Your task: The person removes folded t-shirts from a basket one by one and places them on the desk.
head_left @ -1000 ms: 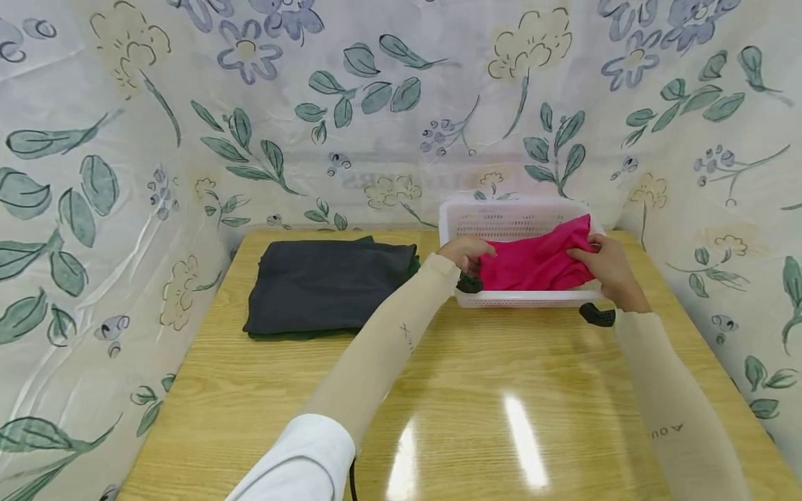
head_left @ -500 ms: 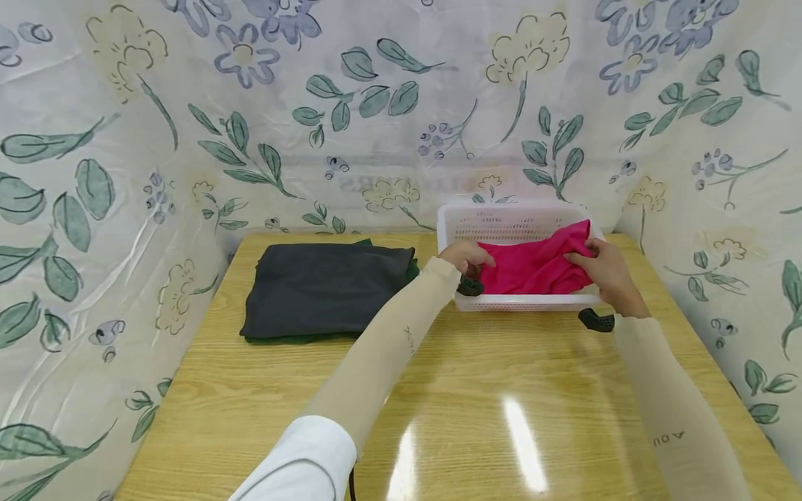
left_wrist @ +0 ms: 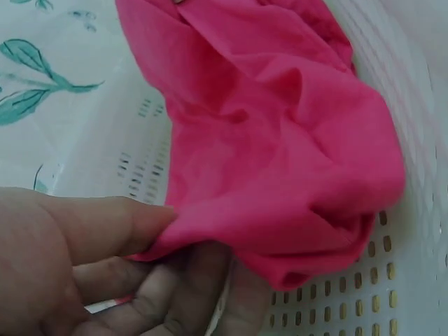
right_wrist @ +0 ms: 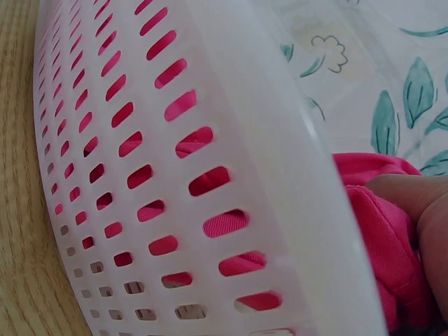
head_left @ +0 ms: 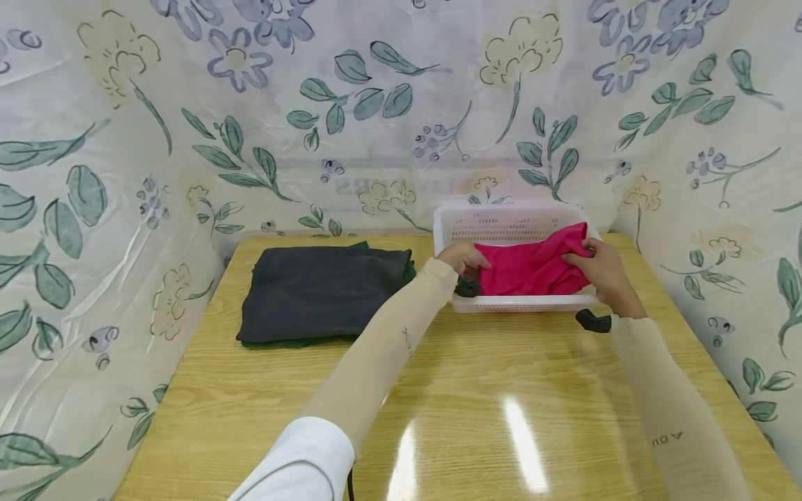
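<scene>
A crumpled bright pink garment (head_left: 526, 270) lies in a white perforated plastic basket (head_left: 520, 303) at the back right of the table. My left hand (head_left: 462, 257) pinches the garment's left edge between thumb and fingers, plainly seen in the left wrist view, where the hand (left_wrist: 133, 252) holds a fold of the garment (left_wrist: 259, 154). At the right end, my right hand (head_left: 608, 273) grips the raised corner of the garment. The right wrist view shows only part of that hand (right_wrist: 420, 210) behind the basket rim (right_wrist: 294, 161); its fingertips are hidden.
A folded dark grey cloth (head_left: 322, 292) lies at the left of the wooden table (head_left: 476, 376), with dark green fabric (head_left: 294, 343) showing under it. A floral sheet (head_left: 388, 160) hangs behind the table and along both sides.
The left hand's thumb and fingers have closed onto the garment's left edge. The right hand keeps its hold. The head view has shifted slightly.
</scene>
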The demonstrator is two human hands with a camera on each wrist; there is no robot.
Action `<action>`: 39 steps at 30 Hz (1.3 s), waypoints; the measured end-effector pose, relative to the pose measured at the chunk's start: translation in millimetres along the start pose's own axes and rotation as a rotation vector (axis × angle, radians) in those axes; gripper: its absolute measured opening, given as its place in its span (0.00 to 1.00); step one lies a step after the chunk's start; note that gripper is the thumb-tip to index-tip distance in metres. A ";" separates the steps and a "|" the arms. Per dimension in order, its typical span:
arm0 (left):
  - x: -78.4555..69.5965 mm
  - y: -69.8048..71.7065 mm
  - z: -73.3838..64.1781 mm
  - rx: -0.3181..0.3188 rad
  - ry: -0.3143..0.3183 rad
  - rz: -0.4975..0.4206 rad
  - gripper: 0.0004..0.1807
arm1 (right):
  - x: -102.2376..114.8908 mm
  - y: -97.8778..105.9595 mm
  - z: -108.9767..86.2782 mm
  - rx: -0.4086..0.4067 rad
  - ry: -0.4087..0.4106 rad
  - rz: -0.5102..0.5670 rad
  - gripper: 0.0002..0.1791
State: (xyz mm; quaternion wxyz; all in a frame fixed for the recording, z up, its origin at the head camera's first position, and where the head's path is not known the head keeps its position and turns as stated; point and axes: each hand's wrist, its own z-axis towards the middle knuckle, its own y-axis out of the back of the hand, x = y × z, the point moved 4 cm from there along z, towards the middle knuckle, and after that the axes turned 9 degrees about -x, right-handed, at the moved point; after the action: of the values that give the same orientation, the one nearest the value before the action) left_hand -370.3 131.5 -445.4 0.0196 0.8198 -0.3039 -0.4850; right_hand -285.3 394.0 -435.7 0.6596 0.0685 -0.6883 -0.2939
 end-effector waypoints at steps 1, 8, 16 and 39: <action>-0.4 -0.2 0.2 0.012 0.003 -0.003 0.06 | 0.2 -0.1 -0.2 0.000 0.000 -0.001 0.17; 0.0 -1.4 3.2 -0.040 -0.027 -0.028 0.04 | 1.4 0.2 -0.7 -0.003 -0.005 0.010 0.17; 3.3 -5.2 4.6 -0.102 -0.068 -0.022 0.10 | 0.6 -0.8 -0.1 0.008 -0.007 0.060 0.20; -13.3 6.2 -0.6 -0.221 -0.351 0.045 0.15 | 3.2 1.3 -0.3 -0.034 -0.089 0.179 0.14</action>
State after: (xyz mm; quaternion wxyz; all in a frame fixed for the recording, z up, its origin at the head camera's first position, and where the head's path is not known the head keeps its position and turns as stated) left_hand -377.4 133.2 -432.6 0.0668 0.7086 -0.2659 -0.6502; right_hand -285.0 393.3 -432.3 0.6529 -0.0175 -0.7154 -0.2482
